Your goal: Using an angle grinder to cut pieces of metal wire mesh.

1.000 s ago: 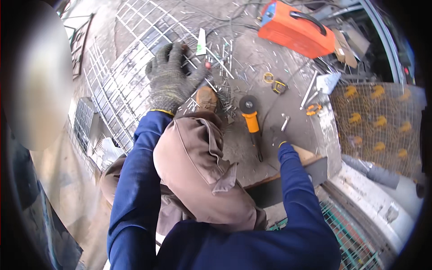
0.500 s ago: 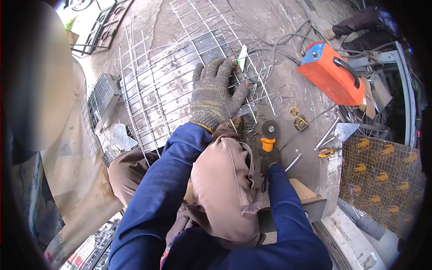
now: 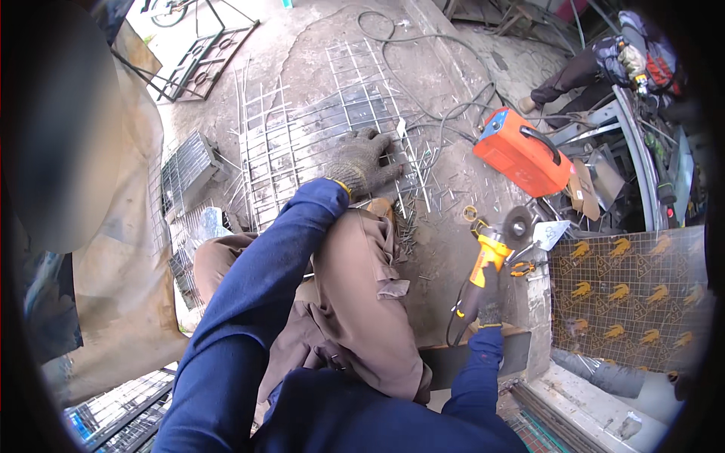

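Two dark blue sleeves [image 3: 260, 279] at the near edge, with a brown-trousered knee [image 3: 359, 264] between them. At the end of the right sleeve, the right hand [image 3: 489, 291] in a dark glove, grip closed around the yellow-and-black body of an angle grinder [image 3: 485, 260]. A second ago lying on the ground [image 3: 445, 283] with no hand on it; now raised in that grip, well to the right of the knee, slanted, with the disc [image 3: 518, 224] up and rightward (rather blurred at this end). Just beside the disc, orange-handled pliers [image 3: 522, 268] and a pale metal plate [image 3: 550, 234]; farther right, a brown patterned board [image 3: 619, 294]. Ahead of the knee, the left hand [image 3: 361, 162] in a grey knitted glove, palm down over a wire mesh [image 3: 291, 130], much as in both earlier pictures. Grip loosely open there, fingers bent, thumb apart; impossible to tell about any hold on a bar beneath. Beyond, right of the mesh, an orange welding machine [image 3: 522, 155] and a loose dark cable [image 3: 387, 45]. Farthest off, a metal frame [image 3: 208, 60] at upper left and a co-worker [image 3: 604, 60] at upper right, now more fully in view than half a second ago.
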`<state>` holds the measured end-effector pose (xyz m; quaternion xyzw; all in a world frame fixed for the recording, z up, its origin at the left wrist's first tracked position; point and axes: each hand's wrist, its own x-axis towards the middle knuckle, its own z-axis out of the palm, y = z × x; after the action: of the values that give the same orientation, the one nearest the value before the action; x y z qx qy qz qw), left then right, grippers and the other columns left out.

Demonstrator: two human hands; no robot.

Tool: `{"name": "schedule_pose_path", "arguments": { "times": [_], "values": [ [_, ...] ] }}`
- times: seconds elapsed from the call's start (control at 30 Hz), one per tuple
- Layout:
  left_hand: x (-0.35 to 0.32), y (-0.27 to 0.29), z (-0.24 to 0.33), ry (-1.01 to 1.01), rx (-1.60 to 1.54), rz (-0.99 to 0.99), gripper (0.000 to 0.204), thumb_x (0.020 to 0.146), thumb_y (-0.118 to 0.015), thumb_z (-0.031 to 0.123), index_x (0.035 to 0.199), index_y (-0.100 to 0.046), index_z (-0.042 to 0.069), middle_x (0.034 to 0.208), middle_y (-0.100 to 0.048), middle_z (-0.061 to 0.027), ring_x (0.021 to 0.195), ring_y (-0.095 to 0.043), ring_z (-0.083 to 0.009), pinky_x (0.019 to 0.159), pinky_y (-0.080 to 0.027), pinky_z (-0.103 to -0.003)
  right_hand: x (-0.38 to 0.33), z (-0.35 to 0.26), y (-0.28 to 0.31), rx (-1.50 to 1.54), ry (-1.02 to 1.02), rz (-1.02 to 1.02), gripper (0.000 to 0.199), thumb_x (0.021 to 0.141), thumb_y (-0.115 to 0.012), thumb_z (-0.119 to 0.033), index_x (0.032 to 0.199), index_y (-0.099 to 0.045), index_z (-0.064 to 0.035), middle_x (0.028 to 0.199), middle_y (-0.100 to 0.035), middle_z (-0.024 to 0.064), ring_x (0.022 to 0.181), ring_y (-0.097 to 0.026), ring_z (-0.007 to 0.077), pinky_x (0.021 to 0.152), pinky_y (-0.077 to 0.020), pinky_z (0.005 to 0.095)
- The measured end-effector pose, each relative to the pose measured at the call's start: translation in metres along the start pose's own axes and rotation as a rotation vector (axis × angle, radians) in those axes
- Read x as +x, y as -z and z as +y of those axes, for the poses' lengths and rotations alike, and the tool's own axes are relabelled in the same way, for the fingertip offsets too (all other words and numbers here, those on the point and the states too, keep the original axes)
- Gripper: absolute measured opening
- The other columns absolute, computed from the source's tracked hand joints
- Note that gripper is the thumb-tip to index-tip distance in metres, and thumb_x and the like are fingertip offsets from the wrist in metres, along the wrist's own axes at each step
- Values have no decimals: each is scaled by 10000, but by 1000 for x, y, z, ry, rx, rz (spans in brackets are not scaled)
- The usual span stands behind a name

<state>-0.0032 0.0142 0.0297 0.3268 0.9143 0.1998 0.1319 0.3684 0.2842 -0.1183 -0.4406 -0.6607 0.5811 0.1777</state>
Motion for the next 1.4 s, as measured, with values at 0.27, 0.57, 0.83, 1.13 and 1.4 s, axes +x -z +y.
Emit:
{"name": "schedule_pose_path", "arguments": {
  "times": [0.27,0.57,0.83,1.13,1.4],
  "values": [
    [-25,-7,24,107,-30,-105,724,813,-765,556,1386,-625,137,1510,-500,-201,1404,-469,-413,1163,-400,-549,-18,-171,-7,498,232,129,551,894,-802,-131,1368,-523,-88,1162,-633,44,960,-653,168,805,-576,336],
    [-144,-73,152,-534,-251,-484,925,769,-863,484,1525,-478,115,1341,-637,-216,1210,-656,-390,1031,-527,-472,-76,-179,-13,690,64,-49,383,857,-762,-272,1133,-598,-62,924,-644,71,758,-663,223,687,-604,394],
    [-142,-115,158,-489,-588,-429,646,826,-821,420,1318,-578,80,1192,-678,-178,1007,-698,-377,858,-563,-463,-69,-164,-11,594,180,135,282,860,-775,-137,1083,-624,-54,961,-643,48,803,-661,178,705,-579,327],
    [-140,-146,158,-534,-619,-179,714,771,-816,279,1385,-496,104,1192,-688,-214,1087,-698,-407,900,-573,-500,-72,-176,-51,554,119,134,349,851,-770,-220,1106,-609,-45,862,-612,73,719,-639,198,650,-567,329],
    [-131,-148,155,-461,-700,-182,696,795,-804,265,1395,-491,101,1192,-685,-226,1091,-696,-415,912,-569,-486,-65,-173,-53,605,47,57,347,837,-765,-190,1103,-594,-49,892,-613,58,743,-642,200,666,-567,340]
  ]
}}
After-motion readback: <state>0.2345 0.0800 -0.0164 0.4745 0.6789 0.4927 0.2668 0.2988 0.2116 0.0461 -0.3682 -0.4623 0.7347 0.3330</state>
